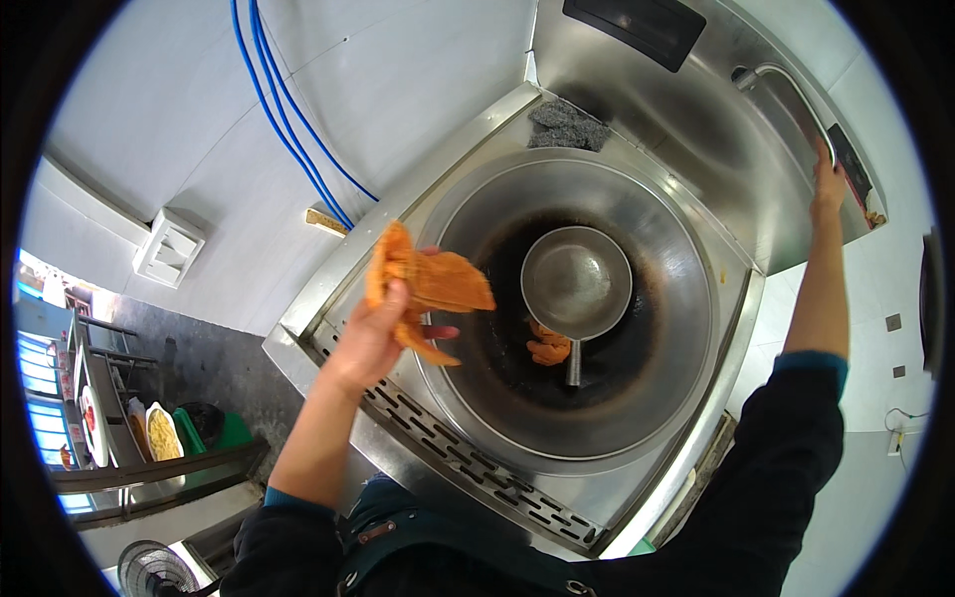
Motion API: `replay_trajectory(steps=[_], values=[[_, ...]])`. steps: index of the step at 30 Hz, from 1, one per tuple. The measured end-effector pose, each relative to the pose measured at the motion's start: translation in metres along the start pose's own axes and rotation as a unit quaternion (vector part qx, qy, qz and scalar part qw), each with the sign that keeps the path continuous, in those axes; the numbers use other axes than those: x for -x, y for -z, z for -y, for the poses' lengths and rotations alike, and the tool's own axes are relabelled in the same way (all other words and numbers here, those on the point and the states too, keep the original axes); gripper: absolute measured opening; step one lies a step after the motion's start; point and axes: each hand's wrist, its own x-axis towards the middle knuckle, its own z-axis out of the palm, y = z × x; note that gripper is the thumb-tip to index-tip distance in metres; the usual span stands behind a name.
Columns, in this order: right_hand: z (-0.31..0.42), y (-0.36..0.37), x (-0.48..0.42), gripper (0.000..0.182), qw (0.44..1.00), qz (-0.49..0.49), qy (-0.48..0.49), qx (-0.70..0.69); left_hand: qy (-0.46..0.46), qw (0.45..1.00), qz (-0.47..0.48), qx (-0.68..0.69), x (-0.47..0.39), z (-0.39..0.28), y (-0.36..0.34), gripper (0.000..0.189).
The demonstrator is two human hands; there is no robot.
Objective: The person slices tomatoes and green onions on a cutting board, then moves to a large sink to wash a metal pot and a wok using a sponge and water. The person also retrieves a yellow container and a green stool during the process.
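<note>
My left hand (373, 336) grips a folded orange cloth (448, 280) above the left side of a large steel wok (664, 358). A round metal ladle (578, 283) with a short tubular handle rests in the wok, its bowl over the blackened bottom. Partly hidden under the ladle is another crumpled orange cloth (548, 349). My right arm stretches far to the right, where my right hand (828, 183) is on the end of a bent metal faucet spout (794, 82); some of its fingers are hidden.
A grey scouring pad (567, 127) lies behind the wok by the steel backsplash (656, 142). A slotted drain grate (477, 466) runs along the stove's front. Blue hoses (287, 134) hang at the left wall. Further left, a dish of yellow food (163, 434) stands near a fan (157, 571).
</note>
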Motion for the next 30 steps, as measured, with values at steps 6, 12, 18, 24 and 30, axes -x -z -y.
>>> replay_trajectory(steps=[6,12,18,24,30], values=[[0.141,-0.049,0.286,0.047,0.962,0.083,0.254,-0.055,-0.037,0.993,-0.083,0.072,0.083,-0.041,0.068,0.067],[0.185,-0.075,0.448,0.033,0.818,0.507,0.236,-0.134,-0.076,0.978,-0.142,0.135,0.168,-0.043,0.118,0.070],[0.238,-0.164,0.636,0.029,0.549,0.798,0.132,-0.208,-0.188,0.950,-0.205,0.139,0.258,-0.064,0.180,0.077],[0.300,-0.250,0.846,0.074,0.293,0.865,-0.309,-0.265,-0.241,0.911,-0.273,0.196,0.326,-0.104,0.256,0.051],[0.394,-0.318,0.965,0.083,0.207,0.843,-0.414,-0.274,-0.192,0.918,-0.347,0.020,0.372,-0.155,0.344,0.046]])
